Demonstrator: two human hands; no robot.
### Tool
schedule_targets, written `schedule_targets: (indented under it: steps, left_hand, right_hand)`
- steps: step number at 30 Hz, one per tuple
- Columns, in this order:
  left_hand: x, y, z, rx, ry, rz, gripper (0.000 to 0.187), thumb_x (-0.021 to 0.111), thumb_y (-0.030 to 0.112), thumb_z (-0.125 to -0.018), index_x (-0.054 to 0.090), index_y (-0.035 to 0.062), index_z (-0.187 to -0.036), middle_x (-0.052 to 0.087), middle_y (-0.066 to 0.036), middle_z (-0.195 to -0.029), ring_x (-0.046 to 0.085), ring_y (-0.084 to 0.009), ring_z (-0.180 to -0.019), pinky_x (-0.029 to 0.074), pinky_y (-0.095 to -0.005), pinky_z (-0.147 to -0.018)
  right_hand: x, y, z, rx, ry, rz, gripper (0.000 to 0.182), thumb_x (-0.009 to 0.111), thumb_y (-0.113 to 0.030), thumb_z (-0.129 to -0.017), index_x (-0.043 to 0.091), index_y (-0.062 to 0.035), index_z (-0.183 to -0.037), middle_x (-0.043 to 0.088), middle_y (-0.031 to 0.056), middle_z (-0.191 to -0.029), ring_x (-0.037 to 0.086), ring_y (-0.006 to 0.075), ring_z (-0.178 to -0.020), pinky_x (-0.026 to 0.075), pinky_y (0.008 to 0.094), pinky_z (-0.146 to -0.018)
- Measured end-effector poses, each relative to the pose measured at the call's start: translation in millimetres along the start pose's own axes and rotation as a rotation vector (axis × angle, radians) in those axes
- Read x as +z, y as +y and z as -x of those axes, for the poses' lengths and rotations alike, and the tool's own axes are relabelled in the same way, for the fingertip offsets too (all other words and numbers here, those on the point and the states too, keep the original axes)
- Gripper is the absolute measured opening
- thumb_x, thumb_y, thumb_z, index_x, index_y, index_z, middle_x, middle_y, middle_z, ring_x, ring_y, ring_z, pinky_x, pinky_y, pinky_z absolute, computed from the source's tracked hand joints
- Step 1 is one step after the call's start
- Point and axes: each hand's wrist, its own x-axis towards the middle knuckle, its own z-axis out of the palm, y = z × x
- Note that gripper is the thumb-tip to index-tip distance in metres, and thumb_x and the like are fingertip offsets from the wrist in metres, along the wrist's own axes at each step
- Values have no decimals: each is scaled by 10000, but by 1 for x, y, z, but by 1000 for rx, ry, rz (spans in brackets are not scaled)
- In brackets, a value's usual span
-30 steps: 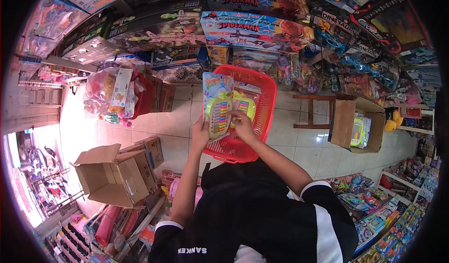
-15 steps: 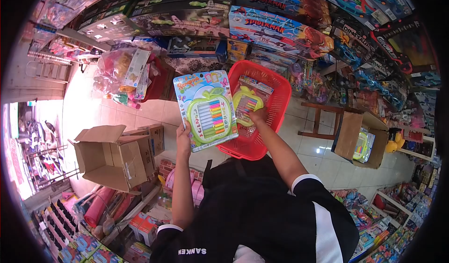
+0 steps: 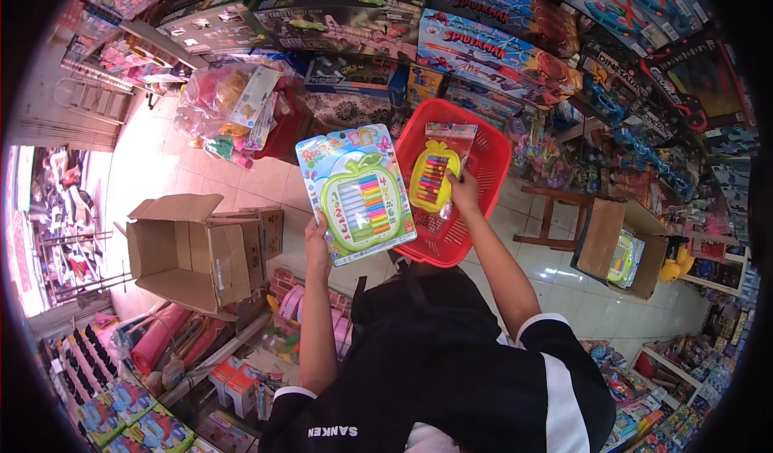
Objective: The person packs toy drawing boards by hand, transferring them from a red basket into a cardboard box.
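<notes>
My left hand grips the lower left edge of a large carded toy abacus. Its green apple-shaped frame holds rows of coloured beads, and the printed blue card faces up. Over the red plastic basket, my right hand pinches the right side of a smaller yellow fruit-shaped toy abacus in a clear bag with a printed header. The two packages are side by side, the carded one partly beside the basket's left rim. My right fingers partly cover the bag's edge.
An open cardboard box stands on the left. At right, another cardboard box holds packaged toys near a wooden stool. Boxed toys are stacked ahead; a bag of toys sits at the upper left.
A narrower yellow abacus now shows at my right hand, where a yellow-green apple-shaped one showed before. My left hand still holds the carded abacus. The view has shifted slightly.
</notes>
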Motion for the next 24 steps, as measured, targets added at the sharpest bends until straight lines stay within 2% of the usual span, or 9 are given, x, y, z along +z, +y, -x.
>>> schedule_targets:
  steps: [1,4,5,6,8,9,12,17,24]
  left_hand:
    - [-3,-2,0,1,-6,5,348,479,270,-1014,570,-19,-1186,655,-64,-1058,620,-117,-908,496,-271,-810]
    - [-14,-9,2,6,-52,49,390,485,305,-1006,536,-31,-1198,643,-105,-1103,642,-165,-952,511,-304,-841]
    - [-16,-12,2,6,-54,87,386,487,301,-1007,544,-33,-1191,649,-102,-1086,641,-157,-934,510,-297,-828]
    - [-15,-13,2,5,-58,127,381,488,296,-1007,551,-35,-1185,656,-98,-1068,640,-149,-915,509,-289,-816]
    - [-14,-18,4,-10,-78,151,384,495,302,-1004,546,-35,-1182,653,-104,-1078,642,-155,-922,510,-291,-821]
    - [-14,-22,4,-21,-68,146,381,496,300,-1004,545,-32,-1183,652,-103,-1081,642,-155,-923,511,-291,-823]
    - [-8,-32,2,-61,-79,142,376,496,299,-1005,544,-26,-1188,650,-100,-1086,641,-152,-926,511,-290,-824]
    - [28,-46,14,-135,-209,87,368,494,296,-1007,549,-18,-1191,648,-85,-1092,635,-140,-939,504,-286,-826]
    - [90,-56,45,-222,-380,34,348,479,295,-1013,555,12,-1200,644,-62,-1106,623,-127,-967,499,-281,-825]
  right_hand:
    - [-15,-29,16,-60,53,93,267,616,-234,-933,651,18,-1012,678,71,-851,593,134,-748,466,313,-694]
    - [-45,-48,39,-148,140,-37,302,610,-265,-932,639,20,-1026,660,134,-844,614,177,-774,471,359,-718]
    - [-52,-51,47,-198,144,-158,295,566,-249,-969,629,33,-1022,649,91,-830,585,128,-767,474,315,-702]
    - [-58,-56,56,-200,154,-148,295,566,-249,-969,629,33,-1022,649,91,-830,585,128,-767,474,315,-702]
    - [-70,-74,79,-91,150,-494,293,533,-234,-993,625,40,-1044,658,59,-876,582,90,-783,473,269,-691]
    - [-77,-87,94,-17,139,-498,267,533,-224,-997,620,11,-1086,658,17,-941,575,49,-830,468,234,-744]
    - [-81,-83,118,12,101,-579,274,529,-222,-998,616,8,-1118,659,25,-980,581,52,-855,469,230,-765]
    - [-81,-81,147,-55,36,-509,306,527,-232,-999,608,26,-1143,650,26,-997,563,64,-897,457,239,-791]
    - [-112,-70,159,27,-33,-285,371,538,-306,-992,610,26,-1143,644,8,-969,545,43,-848,455,228,-745]
